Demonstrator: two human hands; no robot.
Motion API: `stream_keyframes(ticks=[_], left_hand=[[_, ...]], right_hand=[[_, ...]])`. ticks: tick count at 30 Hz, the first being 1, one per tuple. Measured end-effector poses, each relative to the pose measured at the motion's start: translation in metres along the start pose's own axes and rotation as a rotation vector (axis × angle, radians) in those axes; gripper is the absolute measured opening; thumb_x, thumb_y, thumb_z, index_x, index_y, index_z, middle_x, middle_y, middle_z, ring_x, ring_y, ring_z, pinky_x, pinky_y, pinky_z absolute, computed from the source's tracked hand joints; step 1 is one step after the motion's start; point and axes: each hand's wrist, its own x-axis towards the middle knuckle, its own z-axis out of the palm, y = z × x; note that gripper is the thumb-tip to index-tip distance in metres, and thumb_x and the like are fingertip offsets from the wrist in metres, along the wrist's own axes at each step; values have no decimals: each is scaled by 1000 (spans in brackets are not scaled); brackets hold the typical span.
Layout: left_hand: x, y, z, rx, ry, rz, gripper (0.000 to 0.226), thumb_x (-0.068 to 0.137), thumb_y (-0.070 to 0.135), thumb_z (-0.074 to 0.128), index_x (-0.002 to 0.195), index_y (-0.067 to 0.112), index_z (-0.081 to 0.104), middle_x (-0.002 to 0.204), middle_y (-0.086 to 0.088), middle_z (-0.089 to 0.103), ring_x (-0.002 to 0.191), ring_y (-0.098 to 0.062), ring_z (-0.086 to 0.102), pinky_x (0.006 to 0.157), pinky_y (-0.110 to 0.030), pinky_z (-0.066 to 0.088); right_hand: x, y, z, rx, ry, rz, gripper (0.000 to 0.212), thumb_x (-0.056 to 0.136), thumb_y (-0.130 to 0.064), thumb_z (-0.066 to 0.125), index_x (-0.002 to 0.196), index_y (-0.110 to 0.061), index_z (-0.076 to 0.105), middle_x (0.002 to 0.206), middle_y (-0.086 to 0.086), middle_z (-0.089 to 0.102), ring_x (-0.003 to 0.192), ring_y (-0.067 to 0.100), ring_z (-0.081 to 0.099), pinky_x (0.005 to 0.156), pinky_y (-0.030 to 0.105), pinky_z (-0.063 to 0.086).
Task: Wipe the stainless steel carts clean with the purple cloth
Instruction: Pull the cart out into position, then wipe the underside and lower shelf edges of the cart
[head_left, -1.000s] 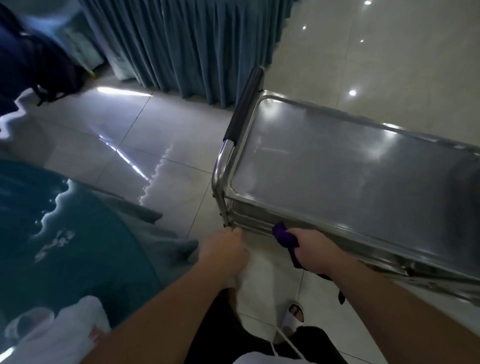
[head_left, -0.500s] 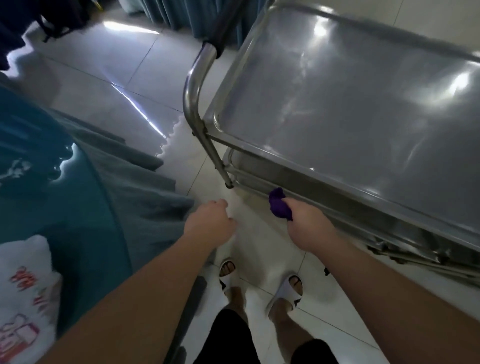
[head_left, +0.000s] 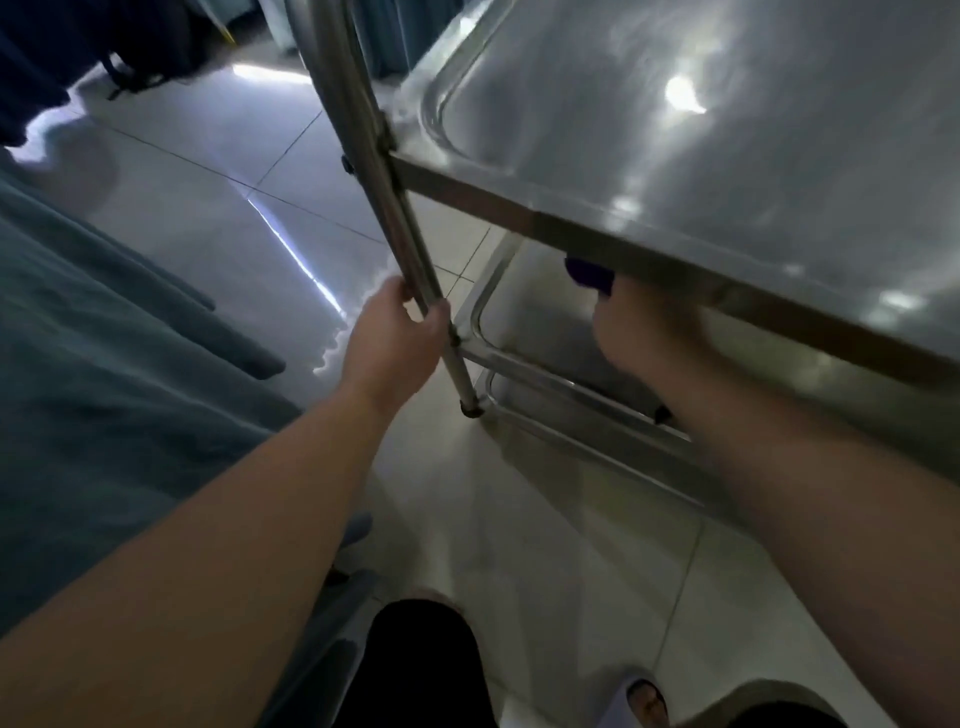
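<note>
1. While the teal bedding (head_left: 104, 364) fills the left side, the left hand (head_left: 392, 335) has moved up off the floor side and now grips the cart's upright leg (head_left: 410, 244), fingers curled round the tube. A moment ago it hung free near the leg and held nothing.
2. That grip looks like it is there to keep the stainless steel cart (head_left: 727, 130) from rolling away during the rub.
3. Next along, the view has come much closer and lower, so the top tray now fills the upper right and the lower shelf (head_left: 524, 322) shows under it.
4. The purple cloth (head_left: 589, 273) has gone in under the top tray's front edge. Only a small dark purple bit peeks out, just above the lower shelf.
5. The right hand (head_left: 644, 332) grips the cloth, reaching in between the top tray and the lower shelf. Before, it held the cloth outside the cart, near the front rail.
6. My guess is that wiping of the lower shelf or the tray's underside is starting now, and the shiny top may still need its turn.
</note>
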Motion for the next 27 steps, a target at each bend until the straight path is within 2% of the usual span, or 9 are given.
stream_keyframes(ticks=[2, 3, 6, 10, 12, 15, 18, 23, 27], left_hand=[[7, -10, 17, -154, 83, 58, 40, 104, 45, 64, 138, 26, 58, 123, 10, 67, 93, 5, 62, 72, -11, 50], [10, -14, 26, -236, 119, 92, 34, 104, 44, 64, 131, 23, 60, 115, 4, 68, 96, -4, 65, 79, -23, 58], [20, -23, 44, -474, 192, 173, 37, 100, 44, 65, 116, 11, 63, 103, -21, 64, 94, -27, 65, 91, -48, 60], [40, -19, 57, -680, 252, 218, 47, 83, 65, 65, 98, 20, 64, 86, -6, 67, 81, -14, 68, 75, -28, 58], [54, -20, 64, -738, 271, 249, 49, 84, 63, 66, 88, 14, 63, 72, -4, 67, 69, -19, 68, 69, -32, 58], [67, -23, 72, -744, 341, 246, 45, 83, 67, 69, 76, 24, 60, 64, -6, 60, 61, -26, 60, 61, -47, 56], [71, -19, 77, -749, 409, 248, 38, 82, 69, 69, 61, 40, 56, 65, -9, 52, 60, -29, 53, 59, -57, 54], [69, -18, 79, -743, 383, 274, 34, 84, 68, 68, 61, 45, 57, 66, -7, 50, 60, -29, 52, 58, -56, 54], [72, -22, 80, -756, 367, 280, 35, 86, 64, 68, 63, 41, 56, 65, -7, 48, 59, -27, 53, 57, -51, 54]], right_hand=[[23, -6, 13, -36, 64, -32, 36, 105, -21, 50, 136, -3, 57, 127, 24, 64, 115, 42, 61, 81, 39, 43], [33, -9, 20, -44, 116, -71, 34, 103, -19, 52, 134, -6, 58, 125, 20, 66, 115, 40, 63, 82, 40, 45], [54, -15, 48, 53, 210, -167, 46, 99, -13, 60, 144, -19, 52, 134, 8, 65, 127, 29, 61, 99, 42, 49], [75, -27, 87, 120, 146, -273, 61, 93, -11, 62, 149, -28, 47, 136, 4, 62, 124, 28, 59, 102, 45, 48], [82, -34, 106, 144, -15, -353, 58, 94, -25, 61, 150, -33, 47, 141, 4, 58, 127, 30, 55, 105, 45, 45], [86, -43, 137, -52, -296, -479, 55, 108, -44, 32, 162, -37, 27, 171, 6, 18, 156, 37, 13, 125, 56, 13], [80, -42, 152, -213, -285, -558, 54, 112, -33, 19, 165, -34, 11, 174, -1, -4, 158, 35, -10, 127, 56, -2], [42, 10, 149, -224, -253, -598, 56, 109, -45, 9, 164, -35, 13, 172, -13, 3, 158, 16, -6, 125, 37, -8], [62, 75, 128, -215, -135, -390, 57, 108, -53, 17, 163, -38, 18, 172, -13, 7, 158, 12, 0, 125, 34, -2]])
